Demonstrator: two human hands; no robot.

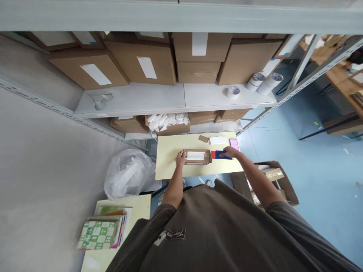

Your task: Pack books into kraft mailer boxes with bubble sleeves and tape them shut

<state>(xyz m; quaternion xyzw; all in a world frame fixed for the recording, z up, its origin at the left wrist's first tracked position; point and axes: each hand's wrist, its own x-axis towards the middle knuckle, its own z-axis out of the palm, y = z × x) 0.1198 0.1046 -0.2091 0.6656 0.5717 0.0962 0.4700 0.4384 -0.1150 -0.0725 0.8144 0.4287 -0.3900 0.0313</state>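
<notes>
On the pale yellow table [167, 170] lies a long brown cardboard box [196, 163] with white labels on its top. My left hand [180, 158] grips the box at its left end. At the other end the box flaps stand open. My right hand [230, 152] is closed on a blue and red item [220, 154], whose red end is at the box's right opening. Behind them lie a brown cardboard scrap [203, 139], white papers [218, 140] and a phone-like pink rectangle [234, 144].
A metal shelf [159, 100] with cartons and tape rolls [233, 92] stands behind the table. A clear plastic bag [127, 175] is at the left, and an open carton [287, 185] at the right. Books [99, 232] lie on a second table at lower left.
</notes>
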